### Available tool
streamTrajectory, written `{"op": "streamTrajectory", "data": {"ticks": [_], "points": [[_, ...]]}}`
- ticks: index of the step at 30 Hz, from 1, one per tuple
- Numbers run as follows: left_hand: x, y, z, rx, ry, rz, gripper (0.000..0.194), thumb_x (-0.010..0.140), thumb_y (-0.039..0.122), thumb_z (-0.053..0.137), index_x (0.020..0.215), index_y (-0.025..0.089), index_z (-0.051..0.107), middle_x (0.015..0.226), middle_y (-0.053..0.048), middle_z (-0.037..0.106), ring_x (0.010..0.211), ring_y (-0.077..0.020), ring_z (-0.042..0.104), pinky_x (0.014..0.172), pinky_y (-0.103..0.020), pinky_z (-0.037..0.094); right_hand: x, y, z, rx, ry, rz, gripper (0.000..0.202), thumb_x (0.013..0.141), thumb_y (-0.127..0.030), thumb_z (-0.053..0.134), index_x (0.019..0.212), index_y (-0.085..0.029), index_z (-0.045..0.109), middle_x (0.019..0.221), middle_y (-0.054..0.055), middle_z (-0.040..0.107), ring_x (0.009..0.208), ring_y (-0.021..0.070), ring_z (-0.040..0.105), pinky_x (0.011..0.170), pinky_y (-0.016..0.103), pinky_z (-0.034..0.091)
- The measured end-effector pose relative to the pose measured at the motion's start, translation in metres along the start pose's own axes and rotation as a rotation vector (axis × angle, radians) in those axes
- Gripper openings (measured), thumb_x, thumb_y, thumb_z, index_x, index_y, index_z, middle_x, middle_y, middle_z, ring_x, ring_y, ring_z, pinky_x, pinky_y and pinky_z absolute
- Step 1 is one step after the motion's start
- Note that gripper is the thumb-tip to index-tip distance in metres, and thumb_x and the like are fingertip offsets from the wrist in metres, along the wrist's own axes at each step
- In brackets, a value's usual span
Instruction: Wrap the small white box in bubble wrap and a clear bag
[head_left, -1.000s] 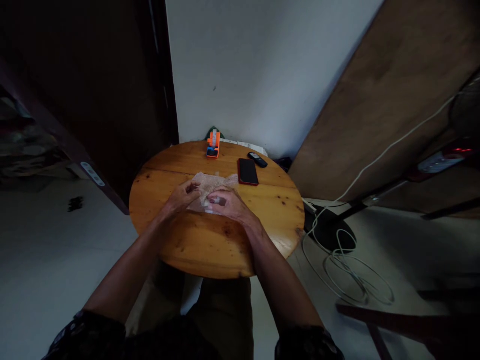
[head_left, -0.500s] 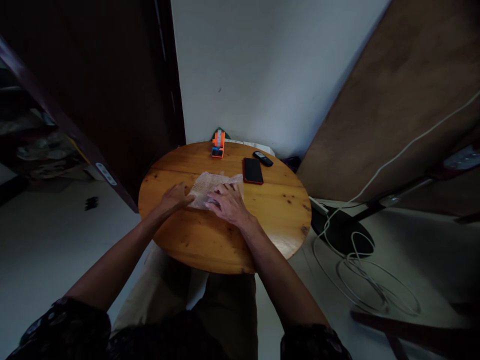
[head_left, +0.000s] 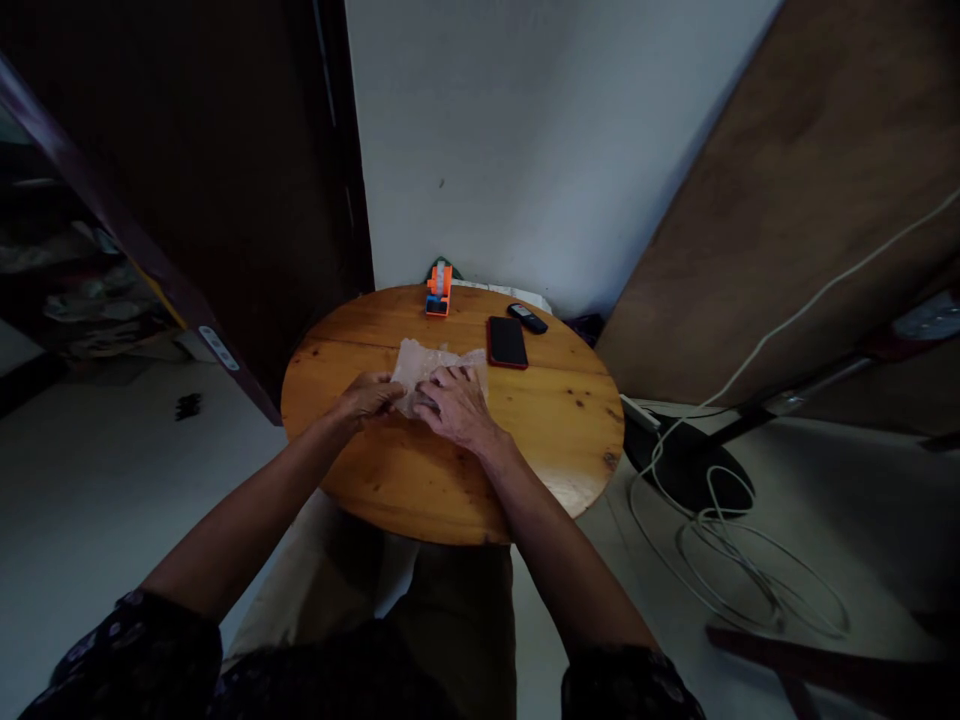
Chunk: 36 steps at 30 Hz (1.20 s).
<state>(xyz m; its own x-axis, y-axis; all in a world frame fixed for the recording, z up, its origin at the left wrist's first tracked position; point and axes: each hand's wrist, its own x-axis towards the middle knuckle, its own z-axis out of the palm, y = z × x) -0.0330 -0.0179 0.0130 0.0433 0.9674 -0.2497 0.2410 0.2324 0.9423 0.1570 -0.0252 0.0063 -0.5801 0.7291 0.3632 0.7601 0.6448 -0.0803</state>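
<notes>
A sheet of clear bubble wrap [head_left: 415, 362] lies on the round wooden table [head_left: 555, 430], its left part lifted a little. My left hand [head_left: 373, 396] is closed on the sheet's left edge, thumb and fingers pinched together. On the wrap's right part rests my right hand [head_left: 456, 405], palm down with fingers spread and slightly bent. Something small and dark shows under its fingers, too hidden to make out.
Behind the wrap stands an orange and blue tape dispenser [head_left: 439, 290]. A black phone-like device with a red edge [head_left: 508, 342] and a small black remote [head_left: 527, 318] lie at the back right. White cable [head_left: 720, 530] coils on the floor at right.
My left hand has moved right and closed on the wrap's left edge, which has shifted inward and up. My right hand has stayed nearly in place.
</notes>
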Motion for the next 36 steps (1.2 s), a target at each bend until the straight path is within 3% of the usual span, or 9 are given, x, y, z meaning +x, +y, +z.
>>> {"op": "streamTrajectory", "data": {"ticks": [6,10,13,15,18,24,26,30,36], "points": [[0.000,0.011,0.029,0.042,0.035,0.128,0.013,0.060,0.021,0.064,0.071,0.017,0.062,0.056,0.004,0.057,0.046,-0.0079,0.046,0.045,-0.019,0.035,0.001,-0.001,0.002,0.121,0.032,0.080,0.068,0.082,-0.031,0.067,0.144,-0.011,0.047,0.127,0.019,0.066,0.117,0.0341,0.055,0.103,0.047,0.031],[-0.003,0.017,0.031,0.150,-0.082,0.165,0.020,0.064,0.024,0.064,0.081,0.015,0.070,0.058,0.003,0.060,0.052,-0.0112,0.052,0.050,-0.022,0.038,-0.001,0.010,-0.001,0.314,0.038,0.117,0.075,0.078,-0.031,0.070,0.146,-0.013,0.045,0.121,0.015,0.069,0.113,0.0314,0.059,0.103,0.047,0.036],[-0.008,0.020,0.026,0.305,-0.148,0.301,0.017,0.068,0.026,0.063,0.078,0.018,0.073,0.055,0.004,0.055,0.051,-0.0115,0.047,0.049,-0.023,0.031,-0.003,0.026,-0.001,0.504,0.056,0.124,0.066,0.078,-0.027,0.066,0.142,-0.018,0.052,0.111,0.009,0.072,0.108,0.0273,0.062,0.100,0.043,0.041],[-0.011,0.022,0.026,0.435,-0.129,0.400,0.009,0.069,0.025,0.062,0.069,0.018,0.069,0.053,0.005,0.050,0.051,-0.0112,0.043,0.050,-0.024,0.027,-0.004,0.037,0.000,0.568,0.082,0.161,0.058,0.077,-0.025,0.064,0.135,-0.019,0.059,0.110,0.008,0.072,0.105,0.0258,0.063,0.098,0.041,0.044],[-0.014,0.023,0.032,0.668,-0.063,0.462,0.014,0.073,0.020,0.059,0.059,0.019,0.060,0.053,0.004,0.045,0.053,-0.0117,0.039,0.054,-0.026,0.024,-0.005,0.047,0.000,0.572,0.154,0.261,0.045,0.076,-0.024,0.063,0.120,-0.019,0.068,0.106,0.008,0.072,0.101,0.0252,0.064,0.096,0.041,0.045],[-0.013,0.019,0.038,0.893,-0.004,0.628,0.014,0.079,0.018,0.058,0.066,0.019,0.063,0.073,-0.006,0.059,0.069,-0.0188,0.052,0.063,-0.029,0.030,-0.009,0.059,-0.003,0.597,0.288,0.521,0.022,0.079,-0.031,0.060,0.096,-0.022,0.071,0.093,0.004,0.072,0.086,0.0207,0.063,0.081,0.034,0.047],[-0.011,0.018,0.036,0.868,-0.029,0.697,0.012,0.078,0.016,0.058,0.069,0.019,0.065,0.080,-0.008,0.062,0.076,-0.0205,0.055,0.067,-0.029,0.034,-0.014,0.066,-0.006,0.590,0.269,0.610,0.021,0.078,-0.035,0.063,0.093,-0.022,0.070,0.089,0.004,0.070,0.082,0.0204,0.062,0.076,0.033,0.046],[-0.006,0.020,0.033,0.811,-0.093,0.675,0.009,0.076,0.016,0.058,0.070,0.019,0.064,0.080,-0.006,0.061,0.072,-0.0187,0.052,0.063,-0.029,0.030,-0.035,0.074,-0.019,0.562,0.141,0.742,0.036,0.075,-0.047,0.073,0.098,-0.020,0.070,0.084,0.007,0.069,0.078,0.0224,0.062,0.071,0.033,0.045],[-0.001,0.030,0.022,0.729,-0.252,0.641,0.016,0.072,0.021,0.055,0.059,0.019,0.045,0.060,0.003,0.041,0.058,-0.0126,0.036,0.057,-0.030,0.020,-0.052,0.045,-0.030,0.425,-0.070,0.902,0.071,0.078,-0.058,0.069,0.132,-0.014,0.056,0.082,0.009,0.071,0.078,0.0272,0.067,0.072,0.035,0.048]]}}
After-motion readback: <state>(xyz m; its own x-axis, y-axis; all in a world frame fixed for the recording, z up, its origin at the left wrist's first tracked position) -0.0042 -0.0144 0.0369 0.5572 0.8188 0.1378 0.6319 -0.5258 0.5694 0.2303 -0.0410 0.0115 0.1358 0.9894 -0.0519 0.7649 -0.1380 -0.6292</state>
